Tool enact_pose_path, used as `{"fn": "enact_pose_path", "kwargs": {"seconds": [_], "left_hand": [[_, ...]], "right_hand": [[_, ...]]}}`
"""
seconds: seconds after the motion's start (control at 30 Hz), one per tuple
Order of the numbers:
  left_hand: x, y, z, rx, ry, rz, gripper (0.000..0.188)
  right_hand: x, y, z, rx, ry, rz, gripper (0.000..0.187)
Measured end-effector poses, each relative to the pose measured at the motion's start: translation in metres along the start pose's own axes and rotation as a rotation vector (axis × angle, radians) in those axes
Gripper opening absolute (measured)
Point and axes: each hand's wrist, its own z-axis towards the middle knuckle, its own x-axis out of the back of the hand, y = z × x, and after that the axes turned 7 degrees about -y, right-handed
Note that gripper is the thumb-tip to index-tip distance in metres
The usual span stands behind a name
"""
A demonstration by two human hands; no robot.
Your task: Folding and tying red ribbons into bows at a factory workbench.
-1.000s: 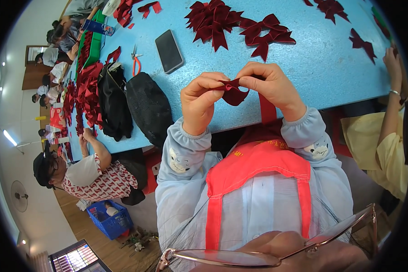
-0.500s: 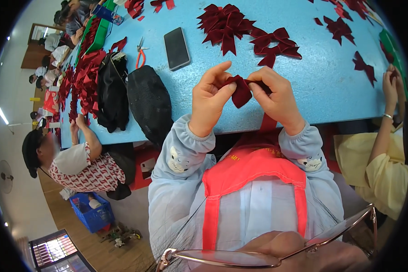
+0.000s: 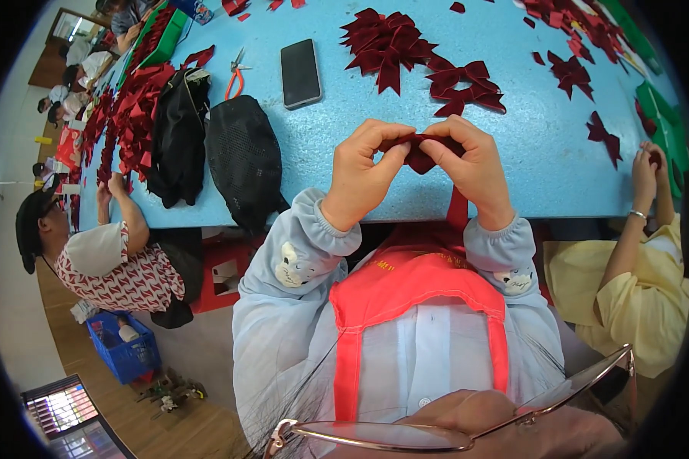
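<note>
Between my two hands, above the near edge of the table, is a dark red velvet ribbon bow (image 3: 419,159). My left hand (image 3: 366,170) pinches its left side between thumb and bent fingers. On the other side, my right hand (image 3: 471,162) grips the bow with thumb and curled fingers, the two thumbs close together at its middle. Part of the bow is hidden behind the fingers. A red ribbon strip (image 3: 457,208) hangs below my right hand toward my lap. Just beyond the hands lies a finished-looking bow (image 3: 467,86), next to a pile of bows (image 3: 383,46).
On the blue table (image 3: 321,153) lie a phone (image 3: 301,74), red-handled pliers (image 3: 236,76), a black mesh bag (image 3: 245,157), a black cloth bag (image 3: 177,141) and heaped red ribbon (image 3: 138,115). Co-workers sit left and right. A green tray (image 3: 662,126) stands at the right.
My hands have come closer together on the bow, and my left fingers have curled in. The bow's loose part now shows less below the thumbs. The whole view has shifted slightly.
</note>
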Motion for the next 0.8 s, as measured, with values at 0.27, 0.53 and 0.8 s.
{"fn": "enact_pose_path", "kwargs": {"seconds": [0.27, 0.53, 0.8], "left_hand": [[0.007, 0.009, -0.011, 0.059, -0.011, -0.171, 0.023], [0.014, 0.015, -0.019, -0.330, 0.108, 0.373, 0.032], [0.026, 0.020, -0.020, -0.547, 0.033, 0.573, 0.027]], "right_hand": [[-0.015, 0.006, -0.003, 0.092, 0.056, -0.024, 0.009], [-0.026, 0.003, -0.008, 0.497, 0.165, -0.302, 0.019], [-0.028, 0.009, -0.010, 0.678, 0.169, -0.461, 0.022]]}}
